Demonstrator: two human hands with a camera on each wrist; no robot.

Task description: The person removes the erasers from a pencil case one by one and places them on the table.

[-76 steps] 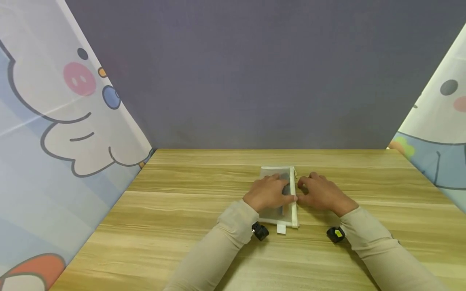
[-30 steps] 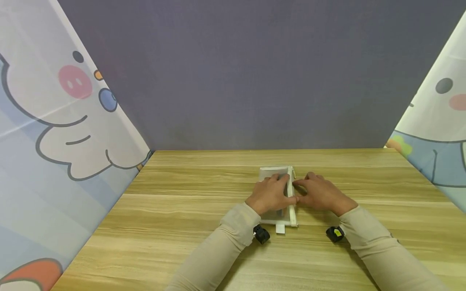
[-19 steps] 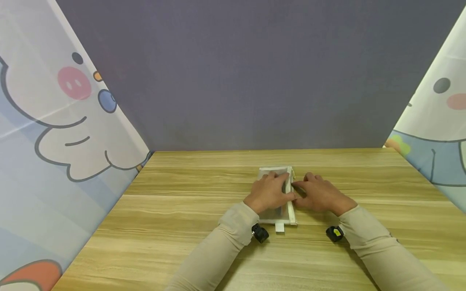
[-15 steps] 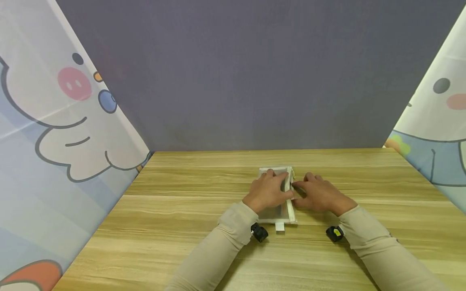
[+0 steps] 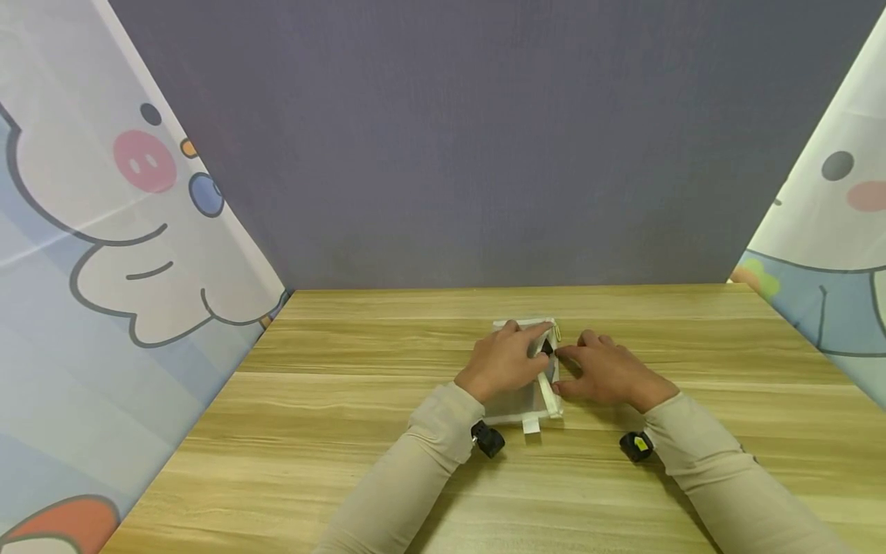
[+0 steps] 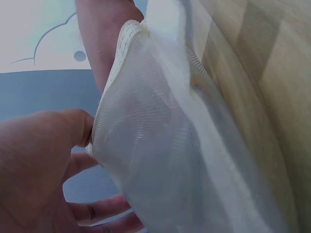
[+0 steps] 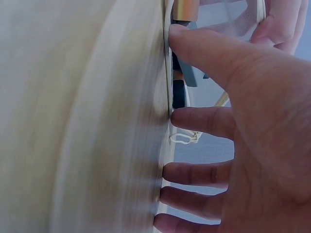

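Observation:
A translucent mesh zipper pouch with white edging lies on the table. My left hand pinches the upper lip of its zipper side between thumb and index finger, as the left wrist view shows, and holds it up so the mouth gapes. My right hand is at the right edge, its thumb and index fingertips pressing the lower lip onto the wood with the fingers fairly straight. Inside the mouth, the right wrist view shows an orange-gold piece, a grey-blue piece and a black end, partly hidden.
A cord loop hangs at the pouch's far right corner, and a white tag sticks out at the near edge. The wooden table meets a grey panel behind, with cartoon-printed sheets at both sides.
My left hand has taken the upper lip and drawn it up and leftward, and the mouth has opened, showing something dark inside. My right hand has moved slightly left to the edge.

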